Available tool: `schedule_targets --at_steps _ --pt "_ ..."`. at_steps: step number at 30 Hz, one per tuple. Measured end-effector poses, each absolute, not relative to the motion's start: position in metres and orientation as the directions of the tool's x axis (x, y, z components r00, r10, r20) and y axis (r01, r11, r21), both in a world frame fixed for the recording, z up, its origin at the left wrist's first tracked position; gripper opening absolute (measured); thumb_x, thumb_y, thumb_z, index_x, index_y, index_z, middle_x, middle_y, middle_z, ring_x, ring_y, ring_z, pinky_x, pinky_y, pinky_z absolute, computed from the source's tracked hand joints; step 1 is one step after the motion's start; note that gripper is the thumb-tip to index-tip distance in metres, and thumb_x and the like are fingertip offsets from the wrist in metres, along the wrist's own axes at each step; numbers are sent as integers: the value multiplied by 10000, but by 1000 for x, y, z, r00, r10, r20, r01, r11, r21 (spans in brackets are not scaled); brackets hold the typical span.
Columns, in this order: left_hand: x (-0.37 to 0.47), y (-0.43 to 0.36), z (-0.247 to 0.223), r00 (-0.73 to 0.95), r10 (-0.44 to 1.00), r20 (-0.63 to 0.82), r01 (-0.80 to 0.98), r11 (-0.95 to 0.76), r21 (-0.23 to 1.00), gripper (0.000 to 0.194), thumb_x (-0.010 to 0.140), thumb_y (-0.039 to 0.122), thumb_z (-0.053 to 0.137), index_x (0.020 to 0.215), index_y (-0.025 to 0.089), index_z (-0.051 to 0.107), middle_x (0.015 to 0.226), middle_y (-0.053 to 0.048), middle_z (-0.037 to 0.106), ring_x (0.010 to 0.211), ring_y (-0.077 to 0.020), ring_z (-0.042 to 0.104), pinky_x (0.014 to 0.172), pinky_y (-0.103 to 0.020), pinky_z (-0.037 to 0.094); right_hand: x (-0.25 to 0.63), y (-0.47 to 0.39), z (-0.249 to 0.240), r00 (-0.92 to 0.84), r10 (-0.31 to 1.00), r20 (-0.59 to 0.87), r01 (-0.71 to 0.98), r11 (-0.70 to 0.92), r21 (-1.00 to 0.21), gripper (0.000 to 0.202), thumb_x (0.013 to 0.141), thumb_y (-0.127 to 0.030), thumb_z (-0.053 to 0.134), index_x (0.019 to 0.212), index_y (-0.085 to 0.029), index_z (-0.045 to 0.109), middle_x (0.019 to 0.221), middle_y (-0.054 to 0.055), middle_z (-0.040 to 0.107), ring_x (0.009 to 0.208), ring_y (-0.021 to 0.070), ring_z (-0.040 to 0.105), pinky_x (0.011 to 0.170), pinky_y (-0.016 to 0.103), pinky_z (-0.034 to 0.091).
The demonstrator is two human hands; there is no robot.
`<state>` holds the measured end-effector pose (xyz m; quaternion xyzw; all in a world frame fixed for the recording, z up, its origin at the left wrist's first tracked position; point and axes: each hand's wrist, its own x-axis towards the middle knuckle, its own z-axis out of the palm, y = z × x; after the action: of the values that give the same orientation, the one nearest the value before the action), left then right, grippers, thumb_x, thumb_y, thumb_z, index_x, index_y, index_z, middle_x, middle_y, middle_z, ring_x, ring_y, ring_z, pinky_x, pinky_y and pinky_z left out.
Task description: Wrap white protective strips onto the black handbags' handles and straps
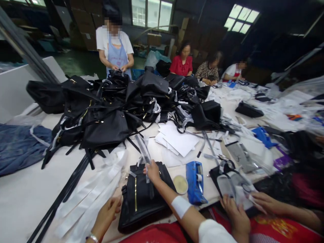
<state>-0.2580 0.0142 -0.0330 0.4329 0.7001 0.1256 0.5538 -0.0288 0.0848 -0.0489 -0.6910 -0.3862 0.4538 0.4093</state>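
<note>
**Inspector:** State the item in hand and where it sits.

**Assistant:** A black bag [141, 199] lies flat on the near edge of the worktop [25, 199], directly before the wearer, gold trim running down its front. A clear wrapping strip [143, 150] rises from its top edge.

**Inspector:** The hands?

**Assistant:** The right hand [152, 171] rests at the top of the bag, fingers pinched shut on the lower end of that strip. The left hand [107, 214] sits at the bag's left side, its grip loosely curled; it touches the bag's edge and the white paper strips [93, 192] beside it, but I cannot tell whether it has hold of either.

**Inspector:** Immediate surroundings?

**Assistant:** Just right of the bag, a small round pale dish [180, 184], then a blue tape dispenser [194, 182]. Further right, a co-worker's two hands [238, 212] hold another plastic-wrapped item.

**Inspector:** Beyond that?

**Assistant:** White paper sheets [177, 138] lie at mid-worktop. Behind them, a large heap of black bags [113, 104] with loose straps. Blue cloth [20, 145] lies at far left. A person in an apron [115, 50] stands behind the heap; three others sit at the far right end.
</note>
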Motion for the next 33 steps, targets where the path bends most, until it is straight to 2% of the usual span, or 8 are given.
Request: schedule_targets --at_steps 4,8,13,17,20,24,29,33 --pt "-225 25 -32 39 819 -573 644 418 641 479 699 633 498 848 188 596 819 -54 691 847 -292 650 729 -371 483 -20 84 -47 196 967 -160 447 -233 -864 96 779 -124 499 857 -173 526 1029 100 567 1055 238 474 909 414 388" --pt "-208 34 -38 22 879 -476 767 291 572 413 737 528 512 975 198 583 992 -90 678 993 -311 614 871 -382 434 3 73 -39 -14 999 -47 866 -11 -500 154 841 -185 480 973 -157 551 1039 120 557 1019 256 467 892 436 367" --pt "-202 26 -23 -72 916 -395 765 305 568 375 790 511 461 991 224 597 1023 -76 671 1006 -311 600 886 -393 427 57 43 -27 -76 994 84 829 110 -548 267 864 -235 498 1127 -188 507 1067 79 561 995 207 489 865 337 389" --pt "-185 18 5 -102 893 -439 404 441 802 449 749 523 553 1075 214 565 946 -31 684 892 -238 627 824 -330 477 113 22 -30 31 999 19 815 -14 -579 200 893 -136 384 983 -189 555 939 41 604 879 157 545 789 262 394" --pt "-167 15 21 -54 866 -497 191 497 847 501 753 545 553 1085 170 558 781 -12 666 673 -171 602 664 -277 495 146 17 -42 157 985 -74 849 -173 -499 199 898 -144 364 907 -179 560 867 35 611 796 147 559 726 246 383" --pt "-151 14 26 -11 857 -516 203 507 838 484 756 572 534 996 156 586 599 25 584 481 -111 487 480 -218 414 160 25 -60 233 969 -83 915 -247 -320 136 849 -157 475 958 -166 554 928 71 594 878 188 537 768 277 374" --pt "-149 16 26 22 863 -504 264 482 836 411 784 560 504 900 174 587 545 35 564 429 -94 443 458 -203 395 149 46 -77 120 992 -39 967 -126 -220 486 786 -166 593 1242 -188 424 1175 113 510 1080 246 437 884 347 340" --pt "-158 12 34 12 865 -501 179 491 853 428 782 537 522 1012 179 568 593 28 602 430 -89 453 491 -207 411 154 59 -88 81 992 -97 971 -100 -218 197 852 -178 505 1043 -191 554 1048 88 562 987 220 478 815 311 357"
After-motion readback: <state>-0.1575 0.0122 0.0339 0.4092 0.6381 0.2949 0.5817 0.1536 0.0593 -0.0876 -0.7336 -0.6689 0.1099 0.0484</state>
